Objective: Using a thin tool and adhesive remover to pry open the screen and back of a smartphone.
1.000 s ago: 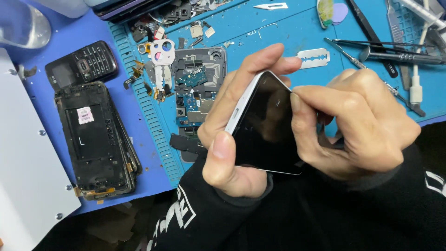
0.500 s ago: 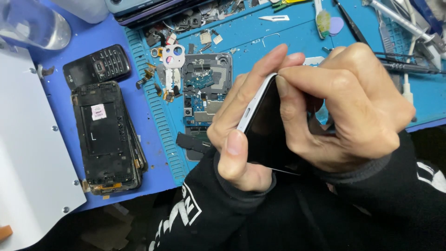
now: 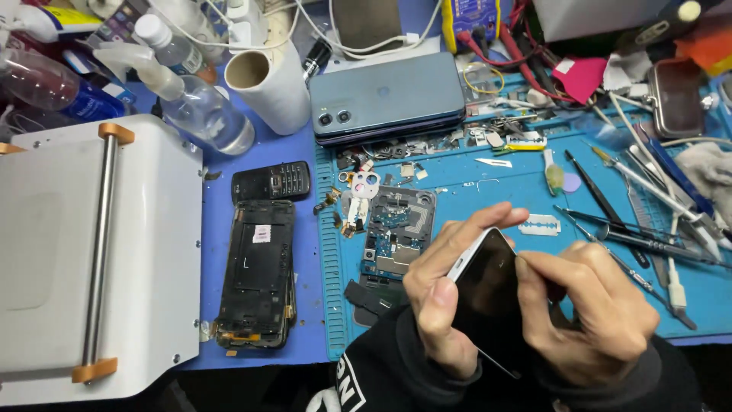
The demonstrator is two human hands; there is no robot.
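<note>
Black glass phone [image 3: 488, 294] sits lower centre of frame, held off the mat between both hands. Long axis runs diagonally, from its upper end near the fingertips at frame centre down toward the dark sleeves at the bottom edge; pale side rail faces left and up.

Left hand [image 3: 438, 301] closed around the phone's left rail: thumb lying along the near face, index finger stretched over the top corner. Right hand [image 3: 587, 313] curled shut against the right edge, index tip and thumb pinched at the upper right rim, just where glass meets frame. Whether a small pick or blade sits in that pinch: cannot tell, fingers hide it. Right hand is the one on the seam; left only steadies.

Blue mat [image 3: 488, 183] lies behind and above the hands. On it, touching nothing held: an open circuit board [image 3: 396, 236] just left of the left hand, a razor blade [image 3: 540, 224] just above the right hand, tweezers [image 3: 656, 243] to the right. A stripped phone frame [image 3: 255, 275] lies well apart at left, beside a white machine [image 3: 91, 252].

Against the earlier frames: grip is unchanged, same thumb placement, same diagonal. Camera view has tilted up and widened, so hands now sit lower in frame and the back of the bench shows, including a grey phone [image 3: 385, 103] at upper centre. Right index has slid slightly along the top edge
</note>
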